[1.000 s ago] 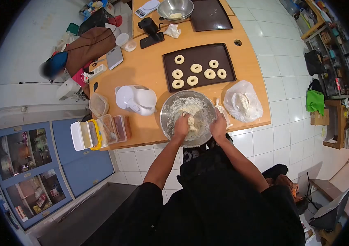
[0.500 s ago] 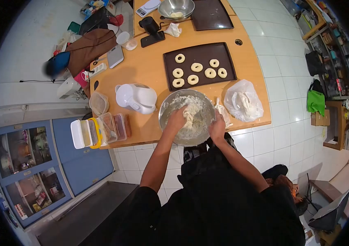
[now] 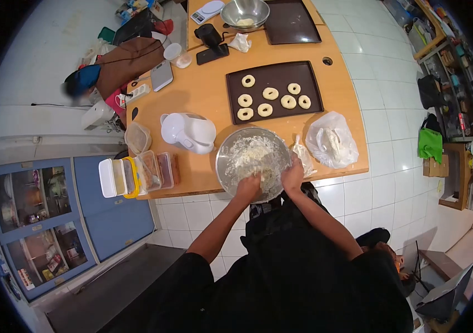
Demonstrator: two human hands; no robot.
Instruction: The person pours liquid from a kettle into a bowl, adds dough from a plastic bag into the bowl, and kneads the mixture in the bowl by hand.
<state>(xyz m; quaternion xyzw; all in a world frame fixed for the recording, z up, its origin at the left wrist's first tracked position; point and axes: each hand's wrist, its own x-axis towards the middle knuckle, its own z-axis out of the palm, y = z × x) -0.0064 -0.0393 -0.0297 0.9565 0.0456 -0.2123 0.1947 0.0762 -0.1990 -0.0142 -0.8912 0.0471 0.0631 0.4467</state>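
Observation:
A large metal mixing bowl (image 3: 226,177) at the table's front edge holds pale, shaggy dough (image 3: 256,152), with flour smeared up its inner walls. Inside the bowl, on the side nearest me, my left hand (image 3: 249,187) is closed and pressed into the dough, its fingertips hidden. My right hand (image 3: 292,176) grips the bowl's right rim, fingers wrapped over the edge. Just beyond that hand lies a twisted plastic bag (image 3: 302,158) with something white in it. Another, larger clear bag (image 3: 333,141) of white contents sits farther right.
Behind the bowl, a dark tray (image 3: 317,83) carries several dough rings (image 3: 270,93). A white appliance (image 3: 189,132) stands to the left, near lidded plastic containers (image 3: 115,177). At the far end are a second metal bowl (image 3: 246,12), another dark tray (image 3: 293,22) and a scale (image 3: 207,11).
My left hand has drawn back toward me inside the bowl, from the middle of the dough to the near side. My right hand stays on the rim. The view has shifted slightly.

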